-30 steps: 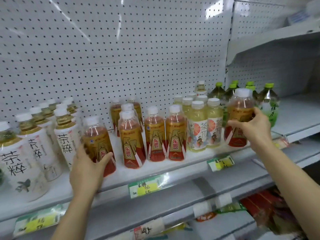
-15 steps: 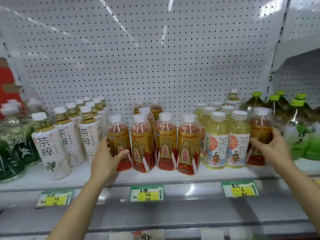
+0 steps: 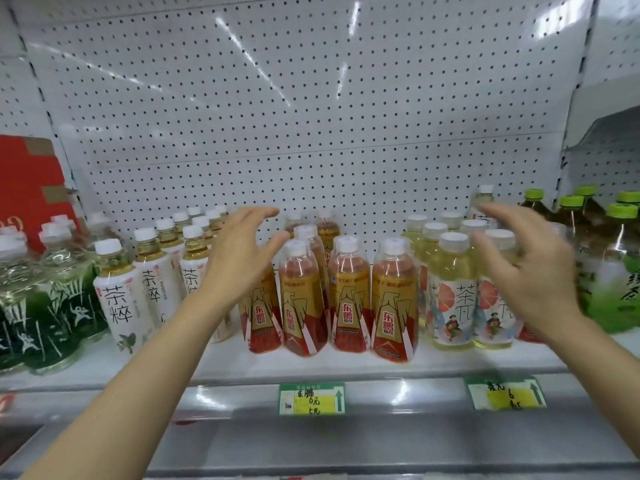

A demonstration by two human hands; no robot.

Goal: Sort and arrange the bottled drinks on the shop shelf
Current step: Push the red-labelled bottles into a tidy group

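Red-and-gold labelled drink bottles [image 3: 349, 299] stand in rows at the middle of the white shelf [image 3: 311, 365]. My left hand [image 3: 239, 261] hovers with spread fingers in front of the leftmost red-and-gold bottle [image 3: 261, 320], holding nothing. My right hand [image 3: 526, 271], blurred, is raised with fingers spread before the pale yellow tea bottles [image 3: 450, 289]. It hides most of a stray red-and-gold bottle [image 3: 530, 332] standing to the right of them. White-labelled tea bottles [image 3: 121, 296] stand to the left.
Dark green bottles [image 3: 38, 306] fill the far left, large green-capped bottles [image 3: 613, 271] the far right. A red carton [image 3: 27, 188] stands behind at left. Pegboard [image 3: 294, 116] backs the shelf. Price tags [image 3: 311, 398] hang on the front rail.
Both hands have let go of the red-and-gold bottles they gripped and lifted upward with fingers spread. The view has moved closer and slightly left.
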